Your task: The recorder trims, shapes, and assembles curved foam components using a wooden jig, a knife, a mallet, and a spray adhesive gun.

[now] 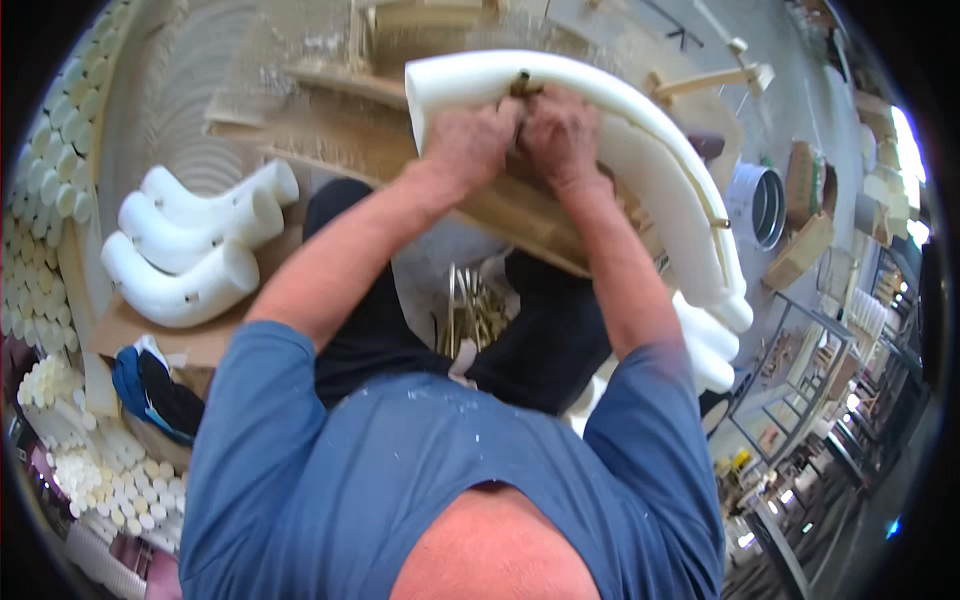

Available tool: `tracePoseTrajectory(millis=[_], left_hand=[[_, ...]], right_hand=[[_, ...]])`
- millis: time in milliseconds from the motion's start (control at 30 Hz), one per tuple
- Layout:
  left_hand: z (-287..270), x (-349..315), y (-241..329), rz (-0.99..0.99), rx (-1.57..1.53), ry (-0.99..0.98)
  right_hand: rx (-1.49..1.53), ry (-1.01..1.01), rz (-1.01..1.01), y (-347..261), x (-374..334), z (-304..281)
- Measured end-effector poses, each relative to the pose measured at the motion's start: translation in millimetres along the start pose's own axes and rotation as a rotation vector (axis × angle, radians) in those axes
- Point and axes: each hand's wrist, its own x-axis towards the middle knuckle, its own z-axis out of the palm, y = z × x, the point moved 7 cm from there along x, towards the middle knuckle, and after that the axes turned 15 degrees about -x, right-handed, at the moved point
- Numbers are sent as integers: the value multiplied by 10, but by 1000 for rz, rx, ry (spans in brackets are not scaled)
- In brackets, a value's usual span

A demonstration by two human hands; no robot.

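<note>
A large curved white tube arches in front of me, one end at the upper left and the other bending down on the right. A seam runs along its length, with a small brass-coloured fitting on it between my hands and another brass-coloured fitting farther down the bend. My left hand is closed at the tube's near edge. Right beside it, my right hand is closed too, its fingertips against the first fitting. The curled fingers hide exactly what lies inside their grip.
Three bent white tubes lie on a brown board at my left. Several brass-coloured pieces sit between my knees. More white tubes lie at my right, near a round metal drum. White cylinders are stacked far left.
</note>
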Motion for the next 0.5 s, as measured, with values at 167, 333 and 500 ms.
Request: tracePoseTrajectory(millis=[167,333,500], left_hand=[[75,-180,-117,3,-29,132],[-400,-550,332,183,-333,113],[-562,-77,-115,77,113,107]], right_hand=[[4,-334,58,-102,32,364],[60,-266,41,209,-244,177],[152,-173,-28,-40,-117,-21]])
